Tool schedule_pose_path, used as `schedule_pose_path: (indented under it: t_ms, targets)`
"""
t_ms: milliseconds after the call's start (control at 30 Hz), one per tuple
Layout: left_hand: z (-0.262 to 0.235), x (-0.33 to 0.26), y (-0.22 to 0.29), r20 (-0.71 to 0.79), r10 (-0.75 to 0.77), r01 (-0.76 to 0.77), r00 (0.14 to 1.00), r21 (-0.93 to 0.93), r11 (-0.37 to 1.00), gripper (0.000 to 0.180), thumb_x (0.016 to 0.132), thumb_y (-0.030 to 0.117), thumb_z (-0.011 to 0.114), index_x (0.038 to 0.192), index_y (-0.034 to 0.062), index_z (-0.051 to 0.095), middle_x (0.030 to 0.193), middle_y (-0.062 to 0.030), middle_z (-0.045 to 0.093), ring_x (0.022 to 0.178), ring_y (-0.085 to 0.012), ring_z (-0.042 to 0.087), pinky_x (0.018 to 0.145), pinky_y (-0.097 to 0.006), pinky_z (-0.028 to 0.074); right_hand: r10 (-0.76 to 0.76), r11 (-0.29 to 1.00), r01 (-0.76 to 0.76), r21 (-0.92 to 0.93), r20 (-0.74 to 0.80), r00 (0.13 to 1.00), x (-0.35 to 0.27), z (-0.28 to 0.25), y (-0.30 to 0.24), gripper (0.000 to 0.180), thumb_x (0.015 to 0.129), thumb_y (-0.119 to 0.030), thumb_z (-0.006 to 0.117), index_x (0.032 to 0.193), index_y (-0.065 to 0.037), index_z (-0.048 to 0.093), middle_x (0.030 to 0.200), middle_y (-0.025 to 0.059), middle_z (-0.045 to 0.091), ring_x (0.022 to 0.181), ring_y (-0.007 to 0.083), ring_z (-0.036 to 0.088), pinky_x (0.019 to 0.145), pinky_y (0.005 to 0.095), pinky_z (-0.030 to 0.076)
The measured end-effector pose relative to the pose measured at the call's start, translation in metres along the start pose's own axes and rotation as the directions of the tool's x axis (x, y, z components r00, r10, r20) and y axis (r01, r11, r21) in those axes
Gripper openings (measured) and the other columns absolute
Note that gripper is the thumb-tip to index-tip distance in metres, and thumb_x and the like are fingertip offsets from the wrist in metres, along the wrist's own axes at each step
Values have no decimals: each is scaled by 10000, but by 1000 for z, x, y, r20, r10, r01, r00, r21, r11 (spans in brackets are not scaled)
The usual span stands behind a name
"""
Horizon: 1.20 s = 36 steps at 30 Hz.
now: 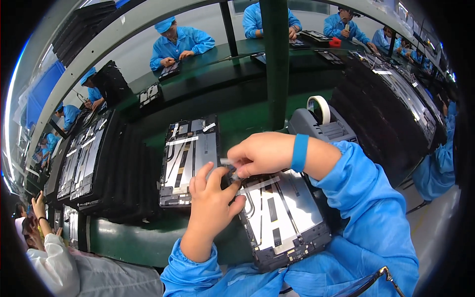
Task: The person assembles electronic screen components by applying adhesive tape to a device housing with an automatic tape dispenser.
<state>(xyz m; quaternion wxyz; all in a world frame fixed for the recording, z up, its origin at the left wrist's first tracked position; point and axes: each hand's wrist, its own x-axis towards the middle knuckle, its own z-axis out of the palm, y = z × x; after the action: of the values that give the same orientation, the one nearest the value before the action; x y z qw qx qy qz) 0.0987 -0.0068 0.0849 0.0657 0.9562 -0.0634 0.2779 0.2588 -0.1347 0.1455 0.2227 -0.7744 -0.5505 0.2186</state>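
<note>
The right hand (264, 153) pinches a small clear strip of tape (228, 162) between closed fingers, over the far-left corner of the near open black tablet chassis (284, 218). The left hand (213, 203), fingers curled, presses that corner. A second open chassis (188, 158) lies left on the green worktop (128, 237); a grey tape dispenser (321, 126) stands far right.

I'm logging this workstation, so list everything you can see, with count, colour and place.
open tablet casings: two, black and silver, one under the hands, one left of it
stacked trays: many, black, far left
tape dispenser: one, grey with a white roll, behind the right wrist
post: one, green, centre
workbench: green
co-workers: several, blue coats, across the bench
left hand: on the casing edge
right hand: fingers pinching a small tape piece, blue wristband
</note>
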Motion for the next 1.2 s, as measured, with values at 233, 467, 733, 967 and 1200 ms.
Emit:
schedule_pose_path:
  t_ms: [233,467,733,967,1200]
  targets:
    - [3,-3,0,-26,-29,29,999,14,999,286,654,260,706,923,162,722,1041,-80,496,1128,-325,412,936,-459,313,-146,942,211,-259,248,958,24,5,-1,161,791,-209,653,803,-59,595,739,112,621,723,315,595,633,409,458]
    - [3,-3,-1,-26,-36,36,999,0,999,295,645,256,710,923,160,726,996,-88,475,1064,-318,425,926,-452,310,-153,933,247,-262,332,931,36,-1,-1,160,759,-196,669,770,-50,606,682,103,611,645,281,607,563,383,463]
    - [8,-7,1,-69,-43,45,997,27,999,282,646,270,722,913,178,718,1043,-59,508,1101,-293,421,899,-442,306,56,972,25,-233,333,941,40,4,1,230,700,-212,730,755,-29,602,637,101,602,560,230,609,493,332,470]
    - [5,-5,3,-45,-39,39,998,-6,999,280,645,246,717,910,155,716,1035,-87,513,1107,-338,428,932,-457,307,71,991,-95,93,236,969,37,6,26,195,733,-147,726,773,3,607,619,75,608,568,170,614,493,303,479]
    - [4,-6,4,-43,-36,37,998,23,999,259,668,214,695,918,148,708,1031,-87,512,1111,-328,433,930,-456,303,317,931,-337,137,148,937,34,8,6,253,714,-133,751,777,-5,541,612,58,604,496,157,585,408,296,455]
